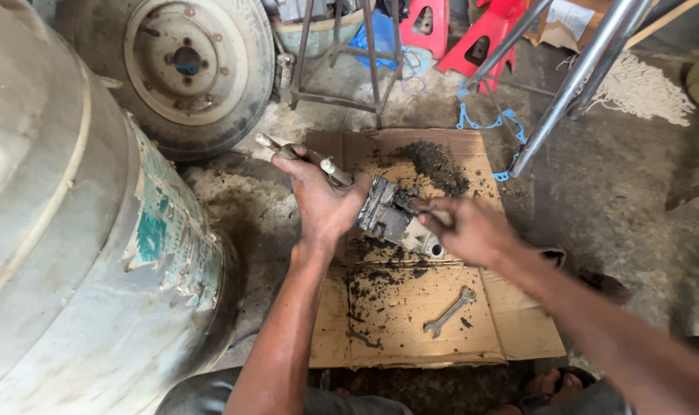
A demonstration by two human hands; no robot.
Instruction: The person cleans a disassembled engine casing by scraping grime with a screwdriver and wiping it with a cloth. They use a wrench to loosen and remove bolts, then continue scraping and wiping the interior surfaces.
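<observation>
Head view: both hands [322, 201] [465, 229] grip greasy metal part [392, 217].

engine part [392, 219]: grimy dull metal | cardboard sheet [472, 323]: matt, dirt-crusted | wrench [449, 311]: bare steel | drum [96, 253]: dull metal, peeling paper label, left of frame

Floor [618, 192]: bare concrete, stained dark.
Cardboard sheet [518, 330]: flattened, lying directly on the floor.
On the cardboard: open-ended spanner [449, 312], heap of black grime [435, 163], scattered crumbs.
Beside the cardboard: blue gasket [488, 123].
</observation>
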